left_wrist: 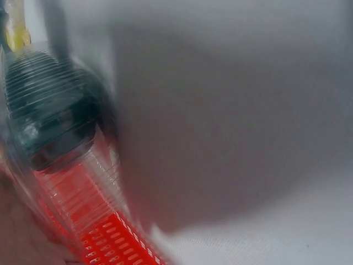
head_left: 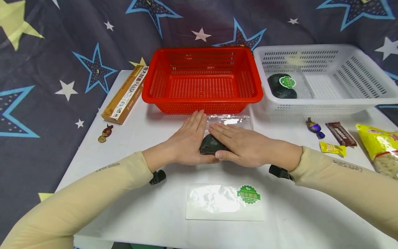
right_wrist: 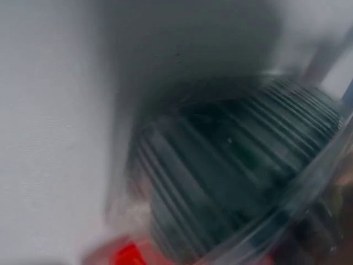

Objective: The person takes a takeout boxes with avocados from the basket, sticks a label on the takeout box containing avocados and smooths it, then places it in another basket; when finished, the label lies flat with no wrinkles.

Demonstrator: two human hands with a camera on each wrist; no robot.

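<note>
A clear plastic box [head_left: 240, 121] with ribbed sides lies on the table, and a rounded, smooth, dark green thing [head_left: 212, 144] shows inside it. My left hand [head_left: 186, 143] lies over the box's left side, fingers straight and pointing away from me. Across its right part, my right hand [head_left: 245, 145] lies with long, straight fingers angled to the left. Both thumbs come close together at the near edge. In the right wrist view the ribbed wall covers the dark green thing [right_wrist: 220, 165]; the left wrist view has it at the left edge.
A red basket [head_left: 202, 107] stands just behind the box. Inside the white basket [head_left: 335, 103] is a similar box with a green sticker. A white sheet [head_left: 214, 207] bearing a green sticker [head_left: 248, 194] lies in front. Wrapped candies [head_left: 315, 128], a yellow bag [head_left: 380, 145] and a pasta box [head_left: 124, 97] flank them.
</note>
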